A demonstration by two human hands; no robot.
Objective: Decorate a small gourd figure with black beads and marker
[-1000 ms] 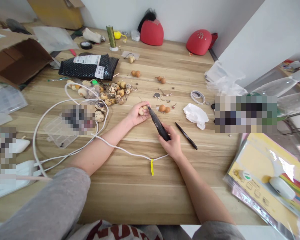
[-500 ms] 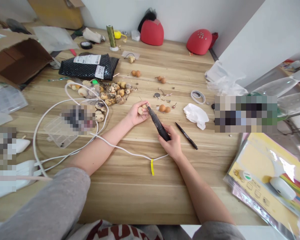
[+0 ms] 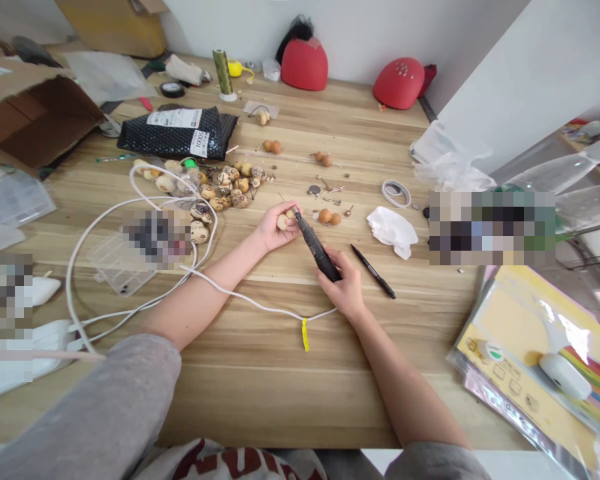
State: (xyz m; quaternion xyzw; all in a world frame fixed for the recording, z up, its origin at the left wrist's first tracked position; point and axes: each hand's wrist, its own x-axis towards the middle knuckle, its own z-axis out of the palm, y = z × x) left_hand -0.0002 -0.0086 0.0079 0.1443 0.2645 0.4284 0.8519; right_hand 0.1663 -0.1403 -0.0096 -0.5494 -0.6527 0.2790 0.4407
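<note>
One gourd (image 3: pixel 283 222) is pinched in L grip (image 3: pixel 274 230), blk tool (image 3: pixel 316 248) clasped in R grip (image 3: pixel 344 283); tool-gourd contact unclear.

Bright, even, whitish light filled the scene, its source outside the view. The pale table (image 3: pixel 260 400) dimmed toward its near edge, and shadows fell soft. Glare whitened the clear plastic sleeve (image 3: pixel 517 320) at the right, small glints broke over the black bag (image 3: pixel 147 141), and the inside of the cardboard box (image 3: pixel 35 130) sank into brown shade. Wide-angle distortion stretched things at both sides, where outlines smeared. Mosaic patches (image 3: pixel 493 229) hid some areas. The black tool (image 3: pixel 316 248) looked fairly sharp, its tip too small to read.
</note>
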